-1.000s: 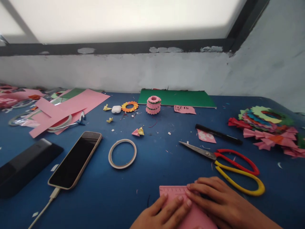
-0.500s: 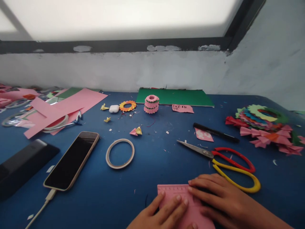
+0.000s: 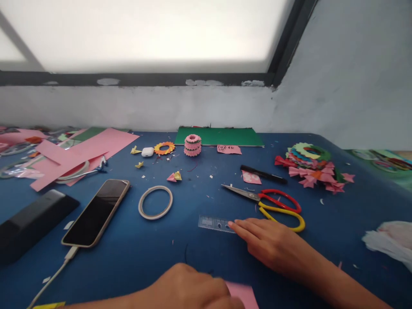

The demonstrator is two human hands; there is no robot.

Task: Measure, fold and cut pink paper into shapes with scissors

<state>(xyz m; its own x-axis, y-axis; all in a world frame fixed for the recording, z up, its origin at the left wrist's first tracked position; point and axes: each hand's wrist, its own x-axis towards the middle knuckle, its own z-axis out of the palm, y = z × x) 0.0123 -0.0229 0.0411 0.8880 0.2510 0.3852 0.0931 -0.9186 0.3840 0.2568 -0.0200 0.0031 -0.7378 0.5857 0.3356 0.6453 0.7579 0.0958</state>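
A clear plastic ruler [image 3: 215, 223] lies on the blue tabletop in front of the scissors [image 3: 257, 196]. My right hand [image 3: 268, 240] has its fingers together on the ruler's right end; the thumb is hidden. At the bottom edge my left hand [image 3: 193, 289], slightly blurred, is curled on a sheet of pink paper [image 3: 243, 295]. Much of that sheet is hidden by the hand or out of view. The scissors have one red and one yellow handle and lie just beyond my right hand, blades partly apart or closed, I cannot tell which.
A tape roll [image 3: 155, 202], a phone [image 3: 96, 213] on a cable and a black case-like object [image 3: 35, 223] lie left. Farther back are a pink ring stack [image 3: 192, 146], a green board [image 3: 222, 136] and a black pen [image 3: 263, 174]. Paper rings [image 3: 309, 156] sit right.
The ruler has come off the pink paper onto the tabletop with my right hand. My left hand and the pink paper have moved down toward me. The view has shifted right.
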